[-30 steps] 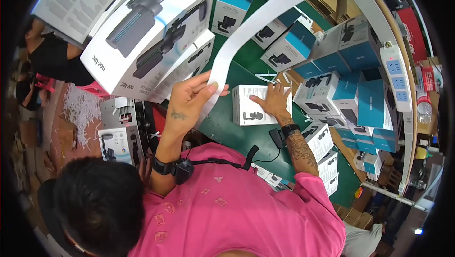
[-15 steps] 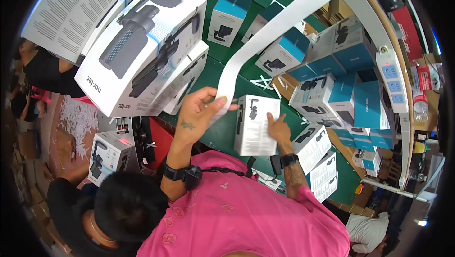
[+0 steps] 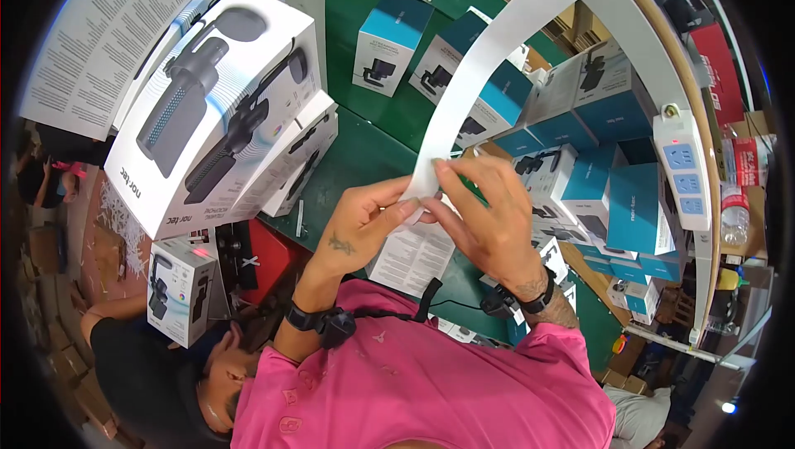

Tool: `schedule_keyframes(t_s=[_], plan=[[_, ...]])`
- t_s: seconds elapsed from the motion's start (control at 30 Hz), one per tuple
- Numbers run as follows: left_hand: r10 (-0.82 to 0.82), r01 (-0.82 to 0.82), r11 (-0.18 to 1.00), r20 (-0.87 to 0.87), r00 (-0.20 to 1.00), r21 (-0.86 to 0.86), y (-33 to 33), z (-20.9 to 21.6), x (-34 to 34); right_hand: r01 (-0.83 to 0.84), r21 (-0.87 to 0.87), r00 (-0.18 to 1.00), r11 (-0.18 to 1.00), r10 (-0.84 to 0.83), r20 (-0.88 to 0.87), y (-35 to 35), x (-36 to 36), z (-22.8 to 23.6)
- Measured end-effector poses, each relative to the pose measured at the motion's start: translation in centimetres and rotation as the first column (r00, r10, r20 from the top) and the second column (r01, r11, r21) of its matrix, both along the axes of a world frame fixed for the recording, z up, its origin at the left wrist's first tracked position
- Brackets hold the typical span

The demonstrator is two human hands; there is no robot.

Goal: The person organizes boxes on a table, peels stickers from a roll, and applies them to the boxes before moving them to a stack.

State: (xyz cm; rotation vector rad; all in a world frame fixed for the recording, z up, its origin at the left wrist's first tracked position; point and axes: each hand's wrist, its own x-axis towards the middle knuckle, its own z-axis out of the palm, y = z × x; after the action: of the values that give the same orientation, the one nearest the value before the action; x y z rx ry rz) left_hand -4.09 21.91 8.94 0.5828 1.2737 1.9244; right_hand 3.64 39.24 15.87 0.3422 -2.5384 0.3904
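A long white strip (image 3: 468,85), like a band of label backing, runs down from the upper right to my hands. My left hand (image 3: 360,230) pinches its lower end between thumb and fingers. Close beside it, my right hand (image 3: 495,217) also pinches the strip, its index finger and thumb at the edge. Just below my fingers, a white box (image 3: 407,265) with printed text lies on the green table (image 3: 364,151); my hands partly cover it. Whether a label is coming off the strip is too small to tell.
Large white microphone boxes (image 3: 215,110) stack at the left. Several blue-and-white boxes (image 3: 389,43) stand at the back and right. A power strip (image 3: 683,172) is fixed to the frame on the right. A person in black (image 3: 153,366) is close at the lower left.
My right hand has left the white box and come up to the strip beside my left hand. The strip's lower part has shifted right. The person at the lower left has turned their head.
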Motion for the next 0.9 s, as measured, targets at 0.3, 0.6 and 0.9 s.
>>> schedule_keyframes(t_s=[0.3, 0.6, 0.9], plan=[[-0.050, -0.047, 0.984, -0.525, 0.849, -0.170, 1.5, 0.2, -0.9, -0.079, 0.040, 0.971, 0.996, 0.068, 0.230, 3.1, -0.3, -0.2], [-0.237, 0.175, 0.972, -0.655, 0.717, -0.159, 2.4, 1.3, -1.4, -0.346, -0.150, 0.765, 0.926, 0.371, 0.526, 7.2, -0.5, 3.1], [-0.190, 0.114, 0.980, -0.608, 0.771, -0.162, 2.2, 1.5, -1.3, -0.254, -0.219, 0.922, 0.942, 0.304, 0.239, 7.5, 1.3, 3.3]])
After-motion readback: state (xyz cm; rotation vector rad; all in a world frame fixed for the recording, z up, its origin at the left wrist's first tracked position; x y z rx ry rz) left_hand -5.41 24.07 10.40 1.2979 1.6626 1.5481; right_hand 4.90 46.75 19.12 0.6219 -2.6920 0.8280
